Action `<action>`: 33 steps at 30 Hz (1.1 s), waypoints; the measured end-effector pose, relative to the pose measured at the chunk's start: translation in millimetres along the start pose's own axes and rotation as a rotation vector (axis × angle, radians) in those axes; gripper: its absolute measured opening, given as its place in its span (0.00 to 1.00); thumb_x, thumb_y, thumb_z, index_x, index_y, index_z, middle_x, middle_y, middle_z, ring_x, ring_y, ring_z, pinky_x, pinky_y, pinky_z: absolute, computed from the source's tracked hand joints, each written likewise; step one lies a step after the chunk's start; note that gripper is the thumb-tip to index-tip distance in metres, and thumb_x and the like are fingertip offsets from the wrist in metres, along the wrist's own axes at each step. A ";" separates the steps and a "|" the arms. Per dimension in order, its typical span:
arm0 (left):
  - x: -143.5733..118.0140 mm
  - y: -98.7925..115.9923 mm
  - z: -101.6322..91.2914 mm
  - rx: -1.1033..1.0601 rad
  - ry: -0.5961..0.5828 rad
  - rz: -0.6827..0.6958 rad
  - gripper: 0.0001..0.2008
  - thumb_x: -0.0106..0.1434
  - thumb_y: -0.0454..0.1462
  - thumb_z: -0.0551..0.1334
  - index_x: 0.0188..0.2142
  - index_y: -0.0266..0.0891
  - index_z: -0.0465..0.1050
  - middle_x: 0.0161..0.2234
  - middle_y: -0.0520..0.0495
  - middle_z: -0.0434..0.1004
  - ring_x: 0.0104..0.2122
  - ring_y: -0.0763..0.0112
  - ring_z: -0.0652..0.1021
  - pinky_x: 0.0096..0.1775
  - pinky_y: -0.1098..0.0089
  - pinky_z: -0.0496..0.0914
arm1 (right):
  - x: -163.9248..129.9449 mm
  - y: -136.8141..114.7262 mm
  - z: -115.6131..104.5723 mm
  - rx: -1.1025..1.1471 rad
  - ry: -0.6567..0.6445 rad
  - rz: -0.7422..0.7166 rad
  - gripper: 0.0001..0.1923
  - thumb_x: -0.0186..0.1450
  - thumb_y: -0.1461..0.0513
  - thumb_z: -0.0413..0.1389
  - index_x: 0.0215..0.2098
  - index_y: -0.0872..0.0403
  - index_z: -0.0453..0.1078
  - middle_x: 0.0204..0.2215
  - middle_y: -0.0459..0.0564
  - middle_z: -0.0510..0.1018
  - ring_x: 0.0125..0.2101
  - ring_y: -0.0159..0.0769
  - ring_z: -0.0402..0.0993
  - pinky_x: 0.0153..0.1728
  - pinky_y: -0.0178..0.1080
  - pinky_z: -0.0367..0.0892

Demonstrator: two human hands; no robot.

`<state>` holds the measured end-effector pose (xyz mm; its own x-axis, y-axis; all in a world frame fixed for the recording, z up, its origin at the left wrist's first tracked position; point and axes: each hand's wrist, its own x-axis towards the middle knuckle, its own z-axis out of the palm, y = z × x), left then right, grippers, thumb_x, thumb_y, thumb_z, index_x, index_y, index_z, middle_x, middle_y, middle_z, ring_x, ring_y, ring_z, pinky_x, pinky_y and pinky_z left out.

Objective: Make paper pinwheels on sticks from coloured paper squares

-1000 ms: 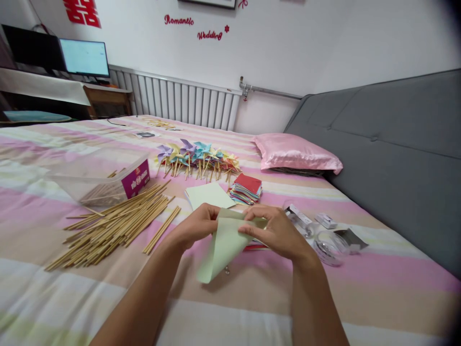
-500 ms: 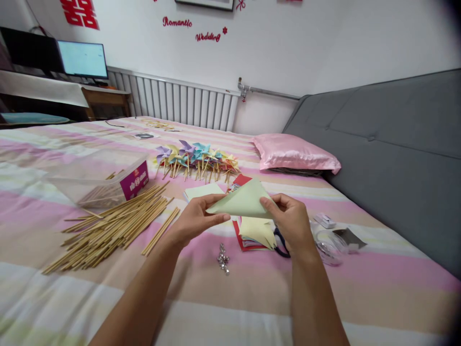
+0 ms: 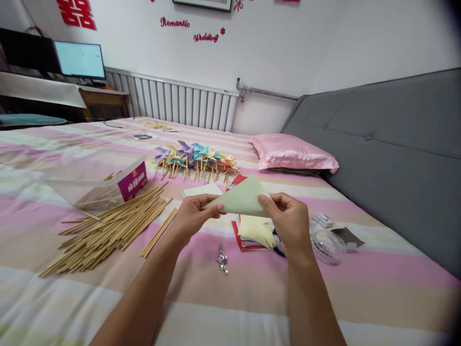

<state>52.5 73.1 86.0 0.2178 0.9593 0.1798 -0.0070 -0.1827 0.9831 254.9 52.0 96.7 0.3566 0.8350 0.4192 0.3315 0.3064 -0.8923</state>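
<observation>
A pale green sheet of paper (image 3: 245,198), folded into a triangle, is held up above the bed between both hands. My left hand (image 3: 196,214) pinches its left corner, thumb on the near face. My right hand (image 3: 288,216) grips the right side, thumb pressed on the front and fingers behind. Below the paper lies a stack of coloured paper (image 3: 254,233), yellow on top with red at the bottom. Dark-handled scissors (image 3: 278,244) sit beside that stack, partly hidden by my right hand. Nearer me is a small pile of shiny metal pieces (image 3: 222,259).
Many wooden sticks (image 3: 111,230) lie on the left, by a clear plastic box (image 3: 90,180) with a purple label. Paper pinwheels (image 3: 194,156) are grouped behind the hands. Clear tape rolls (image 3: 327,247) lie right. A pink pillow (image 3: 293,151) rests by the grey headboard (image 3: 389,144).
My left thumb has come down onto the paper's left corner, closing the pinch. The right hand keeps its hold, and the view has shifted slightly.
</observation>
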 end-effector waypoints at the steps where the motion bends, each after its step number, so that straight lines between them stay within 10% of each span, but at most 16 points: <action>1: 0.0 -0.1 -0.3 0.004 -0.006 0.004 0.17 0.53 0.43 0.66 0.41 0.36 0.77 0.34 0.45 0.80 0.31 0.69 0.76 0.35 0.70 0.69 | -0.6 -1.1 -0.1 -0.007 0.007 -0.007 0.15 0.53 0.52 0.60 0.22 0.57 0.71 0.18 0.45 0.71 0.22 0.32 0.64 0.26 0.34 0.61; 19: -4.4 7.9 0.6 0.308 -0.059 0.108 0.07 0.54 0.38 0.63 0.30 0.36 0.73 0.27 0.50 0.75 0.29 0.71 0.72 0.30 0.74 0.63 | -12.5 -16.3 8.8 -0.272 -0.006 -0.184 0.12 0.56 0.54 0.59 0.22 0.55 0.72 0.20 0.46 0.76 0.23 0.34 0.69 0.28 0.35 0.61; 33: -7.2 6.9 11.6 0.148 0.032 0.051 0.18 0.52 0.48 0.64 0.21 0.35 0.69 0.18 0.55 0.59 0.20 0.78 0.60 0.23 0.74 0.53 | -24.3 -24.0 20.8 -0.361 -0.043 -0.320 0.10 0.56 0.57 0.60 0.20 0.53 0.70 0.20 0.45 0.76 0.24 0.35 0.71 0.30 0.36 0.62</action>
<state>62.2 62.4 91.1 0.1897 0.9539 0.2324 0.1276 -0.2586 0.9575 220.2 33.9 104.4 0.1532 0.7455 0.6487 0.7032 0.3790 -0.6016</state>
